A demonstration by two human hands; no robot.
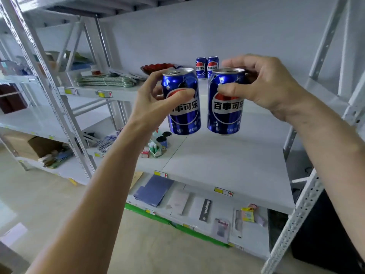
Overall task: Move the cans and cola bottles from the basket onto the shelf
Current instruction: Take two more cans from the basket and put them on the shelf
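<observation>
— Fingers (178, 93) of the left hand (152, 99) curl round one blue can (182, 107), up near its rim; the right hand (264, 89) pinches a second can (225, 107) the same way.

— Both in the air?

— Yes, upright, side by side, above the white shelf (227, 161). Two more cans (207, 67) stand at the back.

— The risk?

— Such high grips might let a can swing or slip. Pushed in too far, they could knock the standing pair over.
</observation>
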